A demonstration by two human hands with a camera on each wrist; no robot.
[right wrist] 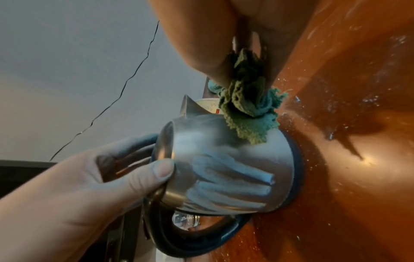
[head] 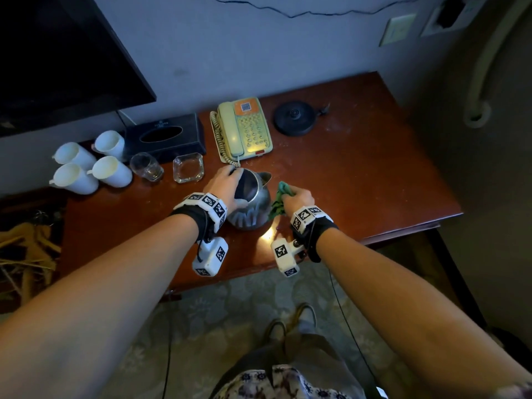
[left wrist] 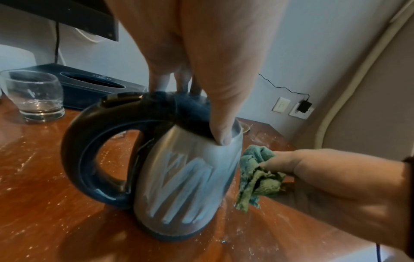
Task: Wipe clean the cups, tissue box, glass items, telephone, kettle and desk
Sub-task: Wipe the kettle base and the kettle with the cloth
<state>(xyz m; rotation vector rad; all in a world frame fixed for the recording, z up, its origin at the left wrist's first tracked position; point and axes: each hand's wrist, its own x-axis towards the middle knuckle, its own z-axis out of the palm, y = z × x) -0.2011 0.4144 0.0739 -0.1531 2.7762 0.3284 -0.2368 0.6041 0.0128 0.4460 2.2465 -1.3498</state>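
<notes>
A rounded stainless-steel kettle with a dark handle [head: 250,201] stands upright near the front middle of the dusty reddish-brown wooden desk [head: 359,182], off its black round base [head: 294,118] at the far right, probably so every side can be reached. The left hand [head: 226,180] grips the kettle's top from above, thumb on the steel by the rim, seemingly to steady it. The right hand [head: 298,197], fingers curled, pinches a crumpled green cloth [head: 277,201] against the kettle's right side, where pale smears show.
</notes>
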